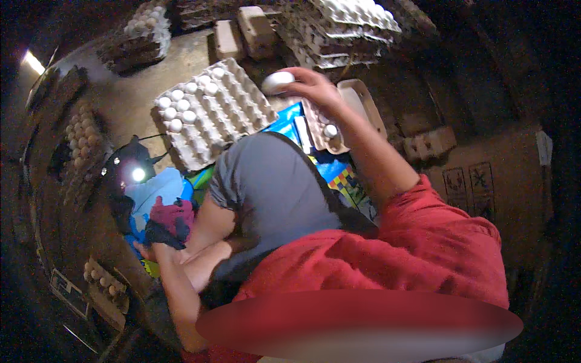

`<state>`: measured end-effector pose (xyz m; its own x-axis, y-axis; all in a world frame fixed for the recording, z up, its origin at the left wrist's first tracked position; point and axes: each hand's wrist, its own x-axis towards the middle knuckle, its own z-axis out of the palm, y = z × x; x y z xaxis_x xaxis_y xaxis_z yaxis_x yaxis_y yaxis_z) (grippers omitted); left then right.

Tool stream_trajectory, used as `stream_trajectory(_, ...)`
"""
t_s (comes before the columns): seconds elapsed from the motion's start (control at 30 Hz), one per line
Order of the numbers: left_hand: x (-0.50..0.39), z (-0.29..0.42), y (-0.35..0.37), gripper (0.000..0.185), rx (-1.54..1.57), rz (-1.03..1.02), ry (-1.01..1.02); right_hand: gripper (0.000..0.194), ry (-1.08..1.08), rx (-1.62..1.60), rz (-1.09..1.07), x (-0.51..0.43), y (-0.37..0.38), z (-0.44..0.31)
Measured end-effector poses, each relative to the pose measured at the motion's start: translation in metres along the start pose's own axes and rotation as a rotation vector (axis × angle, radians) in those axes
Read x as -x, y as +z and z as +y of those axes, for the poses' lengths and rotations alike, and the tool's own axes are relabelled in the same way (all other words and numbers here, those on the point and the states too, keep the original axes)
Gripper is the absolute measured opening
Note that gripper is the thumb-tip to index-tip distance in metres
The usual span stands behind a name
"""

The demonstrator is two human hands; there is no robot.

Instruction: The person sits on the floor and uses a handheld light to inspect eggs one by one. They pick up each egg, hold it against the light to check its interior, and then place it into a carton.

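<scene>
My right hand grips a white egg by its end, above the gap between an egg tray and an open carton. The grey pulp egg tray lies tilted before my knee, with several white eggs mostly at its left end and bare cups on the right. Under my right forearm is the open pulp egg carton, holding a few eggs and partly hidden by the arm. My left hand rests low beside my leg, seemingly in a maroon and black glove; its grip is unclear.
Stacked trays of white eggs stand at the back right, near closed cartons. More egg trays lie left. A bright lamp sits by pale blue cloth. A cardboard box is at right.
</scene>
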<state>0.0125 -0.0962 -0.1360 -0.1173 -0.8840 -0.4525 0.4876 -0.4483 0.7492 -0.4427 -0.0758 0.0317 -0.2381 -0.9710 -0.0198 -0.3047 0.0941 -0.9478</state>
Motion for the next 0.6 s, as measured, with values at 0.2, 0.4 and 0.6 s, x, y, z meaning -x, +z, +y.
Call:
stream_trajectory(0.2, 0.004, -0.009, -0.007, 0.04, -0.088, 0.005, -0.001, 0.034, 0.257, 0.028, 0.416, 0.122, -0.175, 0.075)
stream_trajectory(0.4, 0.009, -0.01, -0.011, 0.049, -0.151, 0.008, -0.007, 0.03, 0.68, 0.182, 0.509, 0.208, -0.258, 0.158)
stream_trajectory(0.6, 0.018, -0.008, -0.019, 0.059, -0.182, 0.016, -0.011, 0.037, 0.779, 0.236, 0.435, 0.242, -0.232, 0.235)
